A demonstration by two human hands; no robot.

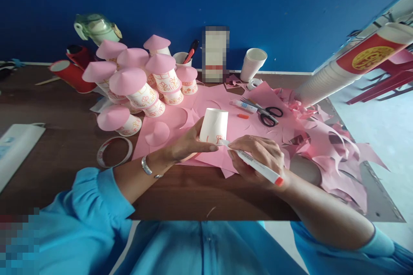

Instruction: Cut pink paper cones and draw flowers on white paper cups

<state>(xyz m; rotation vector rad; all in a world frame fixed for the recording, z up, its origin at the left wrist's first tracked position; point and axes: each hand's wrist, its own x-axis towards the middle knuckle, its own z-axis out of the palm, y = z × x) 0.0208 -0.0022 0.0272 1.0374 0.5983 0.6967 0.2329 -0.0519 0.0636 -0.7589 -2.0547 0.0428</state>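
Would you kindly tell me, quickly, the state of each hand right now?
Left hand: closed, holding the white cup.
Right hand: closed, holding the white marker, its tip at the cup's lower part.

Left grip [189,145] near right grip [265,150]

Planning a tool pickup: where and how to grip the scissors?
Likely by the black handles, from above on the right hand's side. They face that way, and their loops offer easy purchase; the blades point away to the far left, close to the white tube.
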